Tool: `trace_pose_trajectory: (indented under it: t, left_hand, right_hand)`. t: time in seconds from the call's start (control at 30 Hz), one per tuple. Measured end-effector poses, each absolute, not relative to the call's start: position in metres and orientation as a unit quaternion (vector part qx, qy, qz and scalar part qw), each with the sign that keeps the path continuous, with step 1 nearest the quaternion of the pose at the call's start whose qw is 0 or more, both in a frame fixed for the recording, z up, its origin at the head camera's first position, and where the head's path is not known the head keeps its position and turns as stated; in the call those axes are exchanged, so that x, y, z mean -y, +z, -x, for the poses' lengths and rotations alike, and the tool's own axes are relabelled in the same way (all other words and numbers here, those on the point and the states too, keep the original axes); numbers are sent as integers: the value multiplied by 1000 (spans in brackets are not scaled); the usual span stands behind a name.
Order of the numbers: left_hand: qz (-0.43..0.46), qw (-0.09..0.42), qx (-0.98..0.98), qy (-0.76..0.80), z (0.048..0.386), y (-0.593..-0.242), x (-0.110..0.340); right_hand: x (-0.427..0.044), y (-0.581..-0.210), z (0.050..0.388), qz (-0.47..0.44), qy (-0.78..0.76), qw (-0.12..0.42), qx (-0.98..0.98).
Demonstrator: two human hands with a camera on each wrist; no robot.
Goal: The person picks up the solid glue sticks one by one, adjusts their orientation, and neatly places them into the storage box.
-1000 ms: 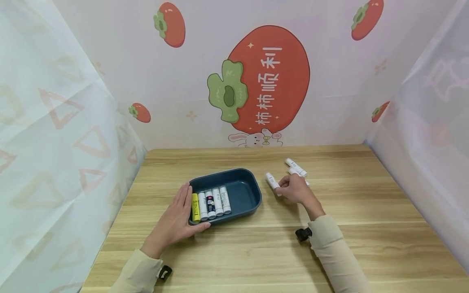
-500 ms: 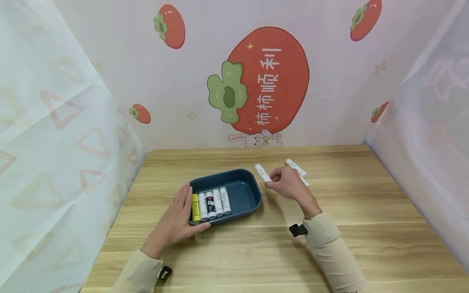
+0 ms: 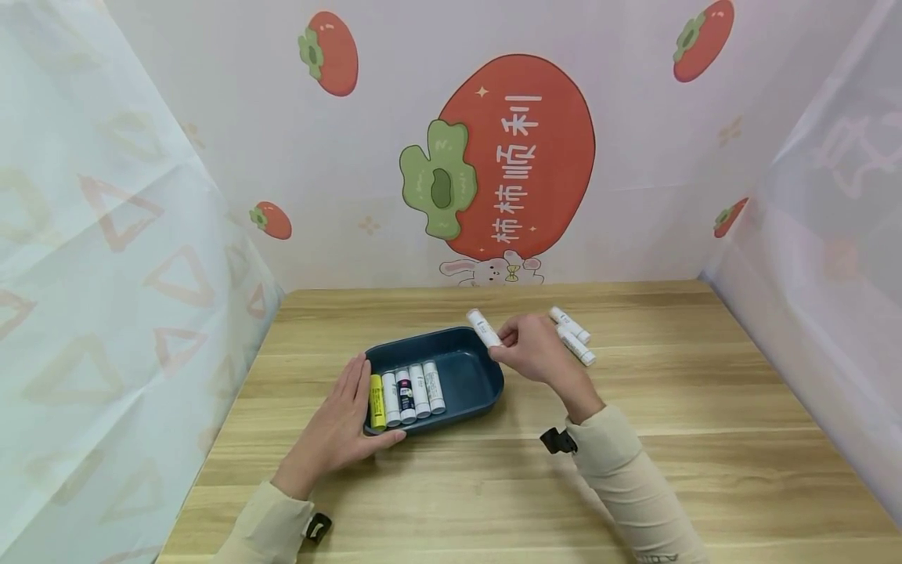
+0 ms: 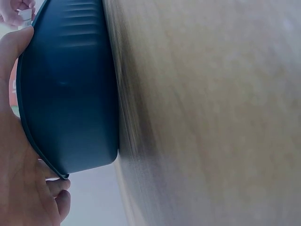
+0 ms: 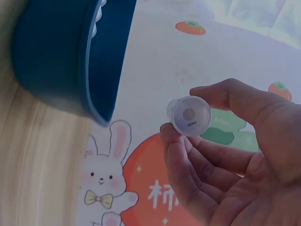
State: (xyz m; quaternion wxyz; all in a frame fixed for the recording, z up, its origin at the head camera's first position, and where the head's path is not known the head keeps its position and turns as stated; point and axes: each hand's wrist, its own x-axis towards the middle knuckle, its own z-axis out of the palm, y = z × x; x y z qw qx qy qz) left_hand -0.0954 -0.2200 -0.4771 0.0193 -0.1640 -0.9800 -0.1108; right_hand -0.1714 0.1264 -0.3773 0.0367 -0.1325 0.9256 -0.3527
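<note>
A white glue stick (image 3: 484, 328) tilts in the air above the back right rim of the dark blue bin (image 3: 468, 381). My right hand (image 3: 539, 348) pinches its near end between thumb and fingers; the right wrist view shows the round end of the glue stick (image 5: 190, 115) facing the camera. Against the bin's left end rests my left hand (image 3: 334, 419), fingers straight along the side and thumb on the front rim. Inside the bin, a yellow glue stick (image 3: 377, 402), a dark-labelled glue stick (image 3: 405, 395) and several white ones lie side by side on the left.
Two more white glue sticks, one farther back (image 3: 569, 323) and one nearer (image 3: 576, 345), lie together on the wooden table (image 3: 493, 493), right of the bin. A patterned backdrop (image 3: 634, 157) stands behind, with white sheets at both sides.
My right hand has lifted the white glue stick off the table and carried it left to the bin's back right rim. The left hand and bin have stayed put.
</note>
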Motion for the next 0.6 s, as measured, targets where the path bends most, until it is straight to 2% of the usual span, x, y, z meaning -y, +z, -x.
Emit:
trace_pose_trajectory:
  t: [0.23,0.6]
  left_hand:
    - [167,18,979,-117,96,-476,219]
    - [164,16,979,-119,94,-475,219]
  right_hand:
    - [-105,-381,166,142,-351,38,-925]
    - [-77,-409,165,137,-343,61,-927]
